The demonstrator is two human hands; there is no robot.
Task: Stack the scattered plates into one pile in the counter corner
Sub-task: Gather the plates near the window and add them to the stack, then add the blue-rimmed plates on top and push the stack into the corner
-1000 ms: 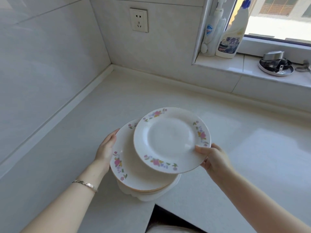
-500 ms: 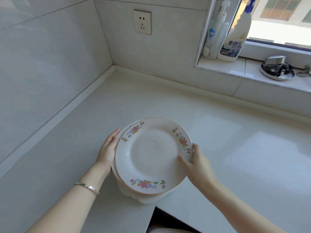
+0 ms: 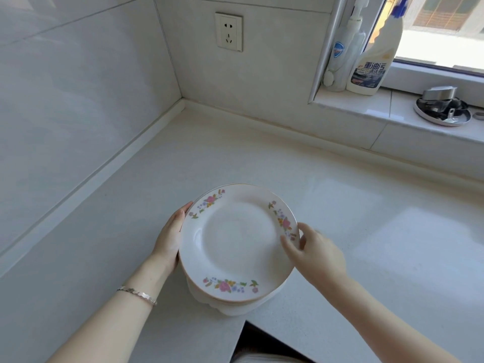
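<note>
The bench (image 3: 327, 205) is lying pale and bare in front of me, meeting the tiled walls in its corner up at about eleven o'clock, and that corner is where this pile is meant to end up. The pile of plates (image 3: 230, 303) is sitting near the bench's front edge at about six o'clock, well apart from the corner, with the flowered top plate (image 3: 235, 239) lying nearly square on the ones beneath it. I am judging the step in hand to be settling that top plate and then taking the whole pile toward eleven o'clock. My left hand (image 3: 170, 239) is cupping the pile's rim at its nine o'clock side, palm pressed to the edges, bracing rather than clenching. My right hand (image 3: 317, 251) is pinching the top plate's rim at three o'clock, thumb lying over the painted flowers and fingers tucked under. To do this well, I am thinking I should let the plate sit flat and centred before easing that pinch off, then get both hands low under the bottom plate, not just the rims, since glazed plates are likely slipping on each other. Sliding or carrying the pile level, slowly, is looking safest; the front edge is close.
</note>
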